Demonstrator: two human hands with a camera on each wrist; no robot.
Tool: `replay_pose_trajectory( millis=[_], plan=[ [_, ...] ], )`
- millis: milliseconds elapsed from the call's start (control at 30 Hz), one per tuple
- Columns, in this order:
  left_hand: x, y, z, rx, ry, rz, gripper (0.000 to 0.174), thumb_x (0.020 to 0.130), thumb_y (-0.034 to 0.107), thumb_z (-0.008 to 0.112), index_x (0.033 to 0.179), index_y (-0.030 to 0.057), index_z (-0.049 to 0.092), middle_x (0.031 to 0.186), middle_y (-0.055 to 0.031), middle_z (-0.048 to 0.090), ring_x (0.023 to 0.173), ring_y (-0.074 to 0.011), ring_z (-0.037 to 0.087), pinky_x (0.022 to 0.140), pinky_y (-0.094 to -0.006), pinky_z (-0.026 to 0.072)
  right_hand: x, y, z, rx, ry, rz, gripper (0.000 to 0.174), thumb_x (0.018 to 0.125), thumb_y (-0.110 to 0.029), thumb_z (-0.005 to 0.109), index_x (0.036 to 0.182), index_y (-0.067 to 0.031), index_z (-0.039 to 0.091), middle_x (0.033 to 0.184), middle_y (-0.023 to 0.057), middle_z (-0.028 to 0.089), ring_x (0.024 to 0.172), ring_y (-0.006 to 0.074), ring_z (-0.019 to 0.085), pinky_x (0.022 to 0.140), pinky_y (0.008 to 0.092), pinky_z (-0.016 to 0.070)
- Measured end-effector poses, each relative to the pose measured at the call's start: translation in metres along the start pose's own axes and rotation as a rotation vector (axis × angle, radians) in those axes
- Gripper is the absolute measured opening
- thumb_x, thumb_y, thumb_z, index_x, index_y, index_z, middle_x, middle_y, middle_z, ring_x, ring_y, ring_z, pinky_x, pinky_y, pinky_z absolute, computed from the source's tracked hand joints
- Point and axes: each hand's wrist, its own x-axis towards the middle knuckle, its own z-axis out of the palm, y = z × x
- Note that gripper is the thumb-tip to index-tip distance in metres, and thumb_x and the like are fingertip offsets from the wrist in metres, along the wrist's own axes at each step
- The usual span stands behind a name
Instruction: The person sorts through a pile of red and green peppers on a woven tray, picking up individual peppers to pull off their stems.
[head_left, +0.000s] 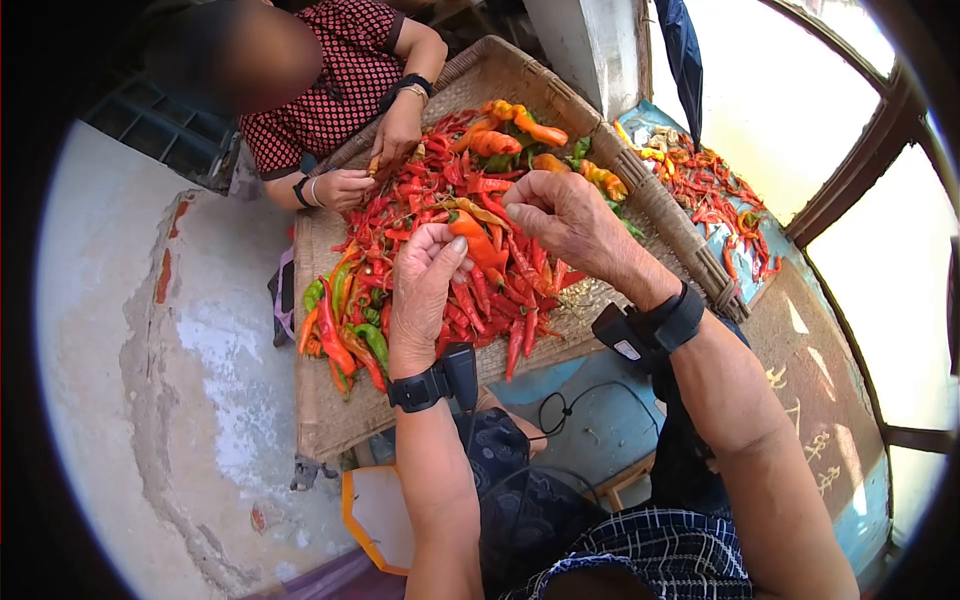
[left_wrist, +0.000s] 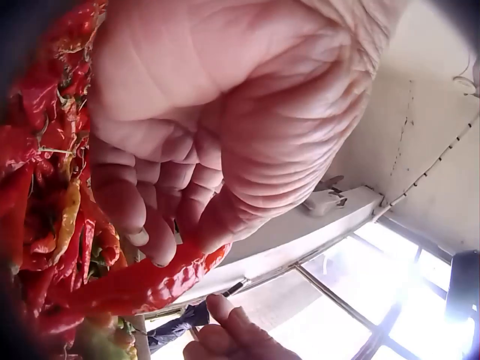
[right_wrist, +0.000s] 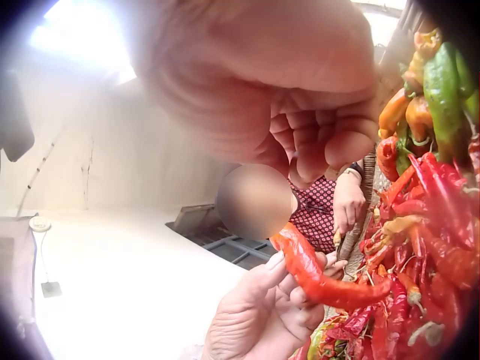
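My left hand point(head_left: 422, 290) pinches a shiny red-orange chili pepper point(head_left: 476, 240) by one end, between thumb and fingertips. In the left wrist view the pepper point(left_wrist: 154, 287) points away from the fingertips, over the heap. The right wrist view shows its curved body point(right_wrist: 324, 282) from the other side. Up and to the right of it is my right hand point(head_left: 582, 225), apart from the pepper. Its fingers curl in with the thumb close to the index finger, and nothing shows between them. A heap of red chili peppers point(head_left: 400, 215) lies below both hands.
The heap lies in a large woven tray point(head_left: 335, 415) with a raised rim. Orange peppers point(head_left: 540, 130) sit at its far side, green ones point(head_left: 372, 345) at the near left. Across the tray another person point(head_left: 340, 90) handles a small piece. More peppers point(head_left: 715, 190) lie on a sheet at right.
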Motion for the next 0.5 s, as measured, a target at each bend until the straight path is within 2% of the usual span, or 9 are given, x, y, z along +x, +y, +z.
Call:
replay_pose_trajectory(
  millis=[67,133,167,233,267,333,400,467,500],
  plan=[
    [-0.002,0.003,-0.013,-0.024,-0.060,-0.037,0.013,0.090,0.018,0.060,0.095,0.0060,0.057,0.080,0.0005,0.061,0.070,-0.0038,0.057,0.064,-0.0185,0.0447,0.000,0.004,0.002,-0.003,0.003,-0.019,0.017,0.085,-0.013,0.062,0.086,0.0046,0.062,0.067,0.0141,0.062,0.064,0.0207,0.062,0.060,0.0343,0.0483],
    [0.002,0.000,-0.023,-0.071,-0.161,-0.167,0.016,0.090,0.018,0.061,0.099,0.0046,0.057,0.082,-0.0011,0.062,0.071,-0.0058,0.058,0.063,-0.0196,0.0472,0.000,0.005,0.002,-0.005,-0.049,0.000,0.020,0.091,-0.019,0.058,0.089,0.0008,0.060,0.066,-0.0013,0.050,0.060,0.0068,0.044,0.053,0.0249,0.0394],
    [0.006,-0.004,-0.022,-0.074,-0.158,-0.168,0.016,0.090,0.018,0.061,0.099,0.0046,0.057,0.082,-0.0011,0.062,0.071,-0.0058,0.058,0.063,-0.0196,0.0472,-0.001,0.005,0.002,-0.006,-0.054,0.002,0.020,0.091,-0.019,0.058,0.089,0.0008,0.060,0.066,-0.0013,0.050,0.060,0.0068,0.044,0.053,0.0249,0.0394],
    [0.015,-0.007,-0.017,-0.421,0.222,0.019,0.028,0.090,0.018,0.062,0.111,0.0008,0.055,0.090,-0.0047,0.062,0.074,-0.0085,0.060,0.061,-0.0204,0.0494,-0.001,0.003,0.004,0.008,-0.075,0.041,0.020,0.091,-0.019,0.058,0.090,0.0009,0.060,0.066,-0.0013,0.050,0.060,0.0069,0.044,0.053,0.0249,0.0391],
    [0.019,-0.012,-0.021,-0.421,0.226,0.018,0.028,0.090,0.018,0.062,0.111,0.0008,0.055,0.090,-0.0047,0.062,0.074,-0.0085,0.060,0.061,-0.0204,0.0494,-0.001,0.002,0.006,0.009,-0.078,0.041,0.020,0.091,-0.019,0.058,0.090,0.0009,0.060,0.066,-0.0013,0.050,0.060,0.0069,0.044,0.053,0.0249,0.0391],
    [0.023,-0.024,-0.028,-0.329,0.489,0.072,0.041,0.091,0.018,0.062,0.124,-0.0021,0.049,0.101,-0.0083,0.060,0.078,-0.0108,0.060,0.063,-0.0218,0.0511,0.000,0.001,0.007,-0.022,-0.039,0.022,0.017,0.085,-0.013,0.062,0.087,0.0035,0.063,0.069,0.0144,0.063,0.064,0.0215,0.062,0.062,0.0343,0.0486],
    [0.019,-0.031,-0.028,0.341,0.371,0.071,0.041,0.088,0.013,0.061,0.127,0.0040,0.050,0.109,-0.0090,0.058,0.077,-0.0137,0.059,0.070,-0.0271,0.0509,0.000,0.003,0.008,-0.028,-0.046,0.016,0.017,0.085,-0.014,0.062,0.087,0.0037,0.063,0.068,0.0144,0.062,0.064,0.0215,0.061,0.061,0.0343,0.0484],
    [0.009,-0.032,-0.021,1.046,0.045,0.298,0.038,0.082,0.005,0.059,0.120,0.0087,0.058,0.111,-0.0111,0.058,0.083,-0.0225,0.060,0.074,-0.0335,0.0509,0.002,0.003,0.007,-0.033,-0.050,0.028,0.018,0.085,-0.014,0.062,0.086,0.0040,0.063,0.068,0.0143,0.062,0.062,0.0214,0.061,0.060,0.0342,0.0480],
    [0.004,-0.037,-0.014,1.045,0.044,0.295,0.038,0.082,0.005,0.059,0.120,0.0087,0.058,0.111,-0.0111,0.058,0.083,-0.0225,0.060,0.074,-0.0335,0.0509,0.002,0.003,0.007,-0.033,-0.051,0.031,0.018,0.085,-0.014,0.062,0.086,0.0040,0.063,0.068,0.0143,0.062,0.062,0.0214,0.061,0.060,0.0342,0.0480]
  ],
)
